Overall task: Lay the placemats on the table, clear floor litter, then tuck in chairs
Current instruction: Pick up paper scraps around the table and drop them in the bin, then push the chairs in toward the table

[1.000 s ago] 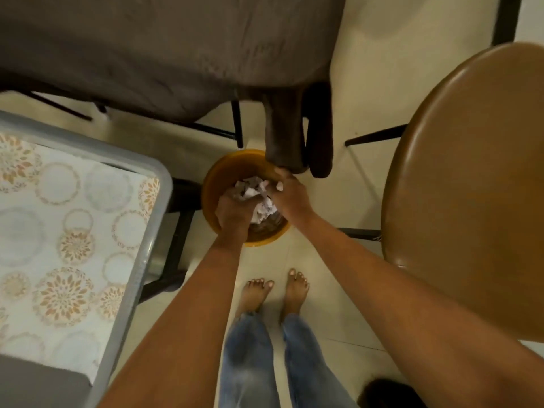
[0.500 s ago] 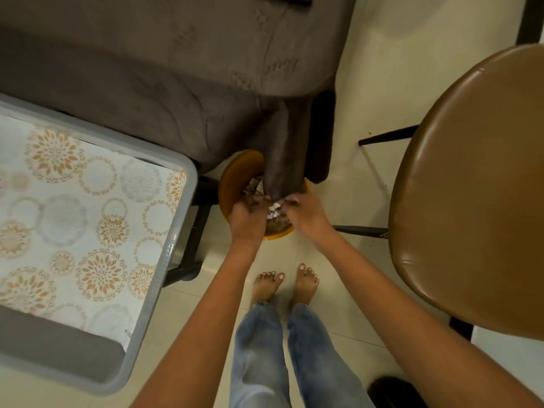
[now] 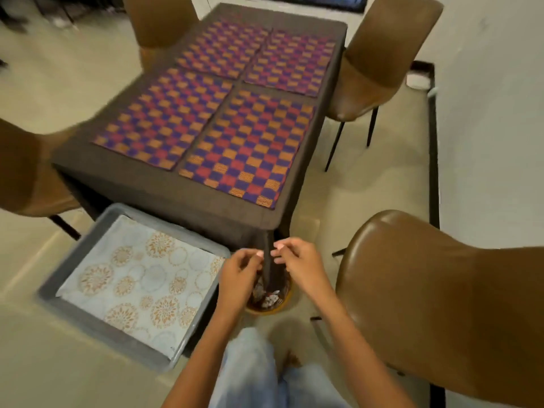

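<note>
Both hands had lifted out of the round yellow waste bin (image 3: 269,301) at six o'clock. The left hand (image 3: 240,275) and right hand (image 3: 300,265) hovered above it, fingers loosely curled, empty. Four checkered woven placemats (image 3: 247,145) covered the brown-clothed table (image 3: 164,187).

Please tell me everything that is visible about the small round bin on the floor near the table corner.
The bin is a small round container with an orange-yellow rim and a dark inside. It stands upright on the pale floor below the table's near right corner; the hanging brown tablecloth corner hides its middle. Crumpled white paper scraps lie inside. The left hand and right hand are above it, not touching.
</note>
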